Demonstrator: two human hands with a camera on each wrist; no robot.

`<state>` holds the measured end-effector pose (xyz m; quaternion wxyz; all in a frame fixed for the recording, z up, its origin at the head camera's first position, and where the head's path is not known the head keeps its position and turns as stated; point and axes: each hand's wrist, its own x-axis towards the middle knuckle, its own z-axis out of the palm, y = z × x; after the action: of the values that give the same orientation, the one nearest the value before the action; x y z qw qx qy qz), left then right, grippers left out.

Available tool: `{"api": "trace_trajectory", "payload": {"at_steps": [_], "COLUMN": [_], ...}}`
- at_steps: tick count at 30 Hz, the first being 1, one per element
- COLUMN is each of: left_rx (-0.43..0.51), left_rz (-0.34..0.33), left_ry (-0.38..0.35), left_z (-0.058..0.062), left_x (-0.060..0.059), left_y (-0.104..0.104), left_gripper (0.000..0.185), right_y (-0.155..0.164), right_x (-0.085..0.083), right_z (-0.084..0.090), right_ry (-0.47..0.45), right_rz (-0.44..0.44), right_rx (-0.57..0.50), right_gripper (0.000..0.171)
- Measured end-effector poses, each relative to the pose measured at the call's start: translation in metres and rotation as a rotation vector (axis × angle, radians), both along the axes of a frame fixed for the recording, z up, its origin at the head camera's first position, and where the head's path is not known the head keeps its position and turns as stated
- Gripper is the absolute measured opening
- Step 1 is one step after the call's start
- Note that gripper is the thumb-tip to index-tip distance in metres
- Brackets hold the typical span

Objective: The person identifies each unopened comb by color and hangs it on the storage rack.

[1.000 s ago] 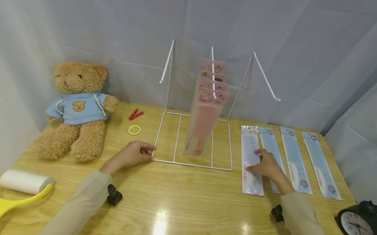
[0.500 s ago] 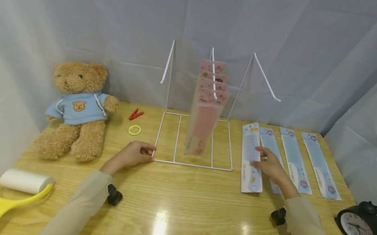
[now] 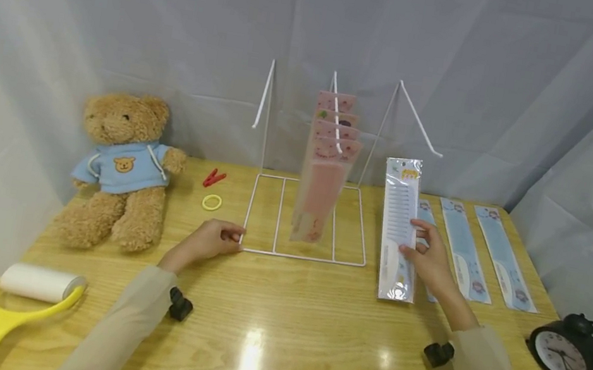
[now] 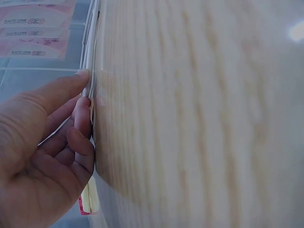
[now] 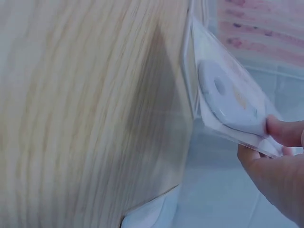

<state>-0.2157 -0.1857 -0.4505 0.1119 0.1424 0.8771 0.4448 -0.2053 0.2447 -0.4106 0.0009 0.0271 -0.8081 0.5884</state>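
While the left hand [image 3: 210, 241] pinched the rack [image 3: 301, 257], the right hand [image 3: 431, 257] pinched the comb [image 3: 398, 216] by its edge, and light, steady pressure looked best!

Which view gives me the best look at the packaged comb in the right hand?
Head view: the packaged comb shows nearly whole there, teeth included, with the right hand pinching its edge. The right wrist view gives mainly its handle end, close up; the left wrist view doesn't show it.

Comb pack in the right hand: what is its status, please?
Left hand pinches rack. Right hand holds comb pack, tilted up. Pink packs hang nearby, apart; no obstruction seen.
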Motion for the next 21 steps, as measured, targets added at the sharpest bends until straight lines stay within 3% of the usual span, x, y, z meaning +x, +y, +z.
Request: {"api": "trace_trajectory", "payload": {"at_steps": [6, 12, 18, 21], "left_rx": [0.009, 0.002, 0.000, 0.004], "left_rz": [0.008, 0.014, 0.006, 0.012], "left_ry": [0.004, 0.010, 0.008, -0.001], "left_z": [0.000, -0.001, -0.001, -0.001], "left_x": [-0.001, -0.002, 0.000, 0.001], "left_y": [-0.001, -0.001, -0.001, 0.000], "left_gripper": [0.036, 0.036, 0.037, 0.037], "right_y": [-0.007, -0.011, -0.013, -0.014], "right_x": [0.014, 0.026, 0.038, 0.044], "right_z": [0.003, -0.003, -0.008, -0.002], "right_ry": [0.136, 0.311, 0.539, 0.621], "right_rz": [-0.011, 0.022, 0.142, 0.205], "right_rx": [-0.089, -0.313, -0.462, -0.474], "right_gripper": [0.055, 0.057, 0.052, 0.045]}}
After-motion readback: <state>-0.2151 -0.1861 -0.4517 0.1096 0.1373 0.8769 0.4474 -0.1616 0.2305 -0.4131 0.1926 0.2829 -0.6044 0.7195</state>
